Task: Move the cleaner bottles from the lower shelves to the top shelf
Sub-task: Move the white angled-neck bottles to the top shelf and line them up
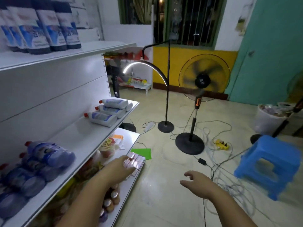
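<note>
Several white cleaner bottles with red caps (108,112) lie stacked on their sides at the far end of the middle shelf (78,138). Several blue bottles with red caps (45,154) lie piled at the near left of that shelf. Upright blue and white bottles (41,27) stand on the top shelf (91,48). My left hand (122,167) reaches over the bottom shelf, fingers apart above small pink boxes (134,161), holding nothing. My right hand (196,182) hovers over the floor, fingers spread and empty.
The bottom shelf (129,182) holds snack packets, a cup of noodles (107,149) and small jars. On the floor stand a running fan (203,79), a curved lamp (167,95), a blue stool (272,164), a white bin (270,117), tangled cables and a green sheet.
</note>
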